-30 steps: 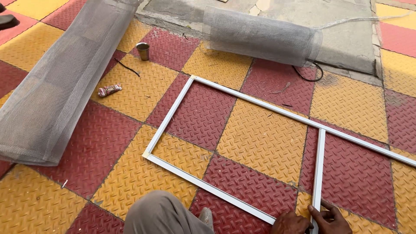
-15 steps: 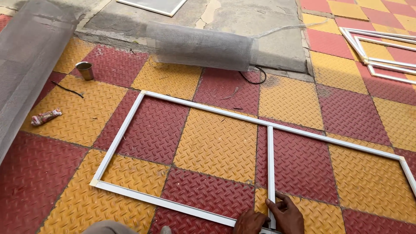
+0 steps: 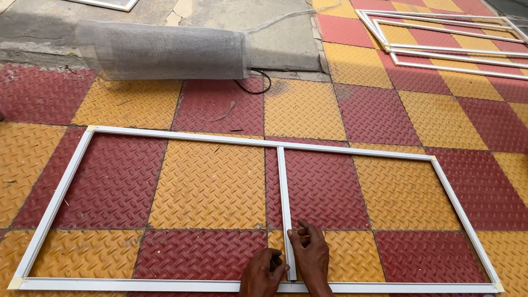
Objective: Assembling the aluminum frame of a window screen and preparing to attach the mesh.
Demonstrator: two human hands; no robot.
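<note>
While the frame lies flat on the red-and-yellow floor, both hands press its centre bar at the near rail. Left hand has fingers curled against the bar; right hand lies with fingers together, forefinger extended. Mesh roll lies well beyond.

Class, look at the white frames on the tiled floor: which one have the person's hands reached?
The large white frame in the foreground, with one centre bar; both the left hand and right hand rest at that bar's lower joint. The stacked frames lie untouched at top right.
</note>
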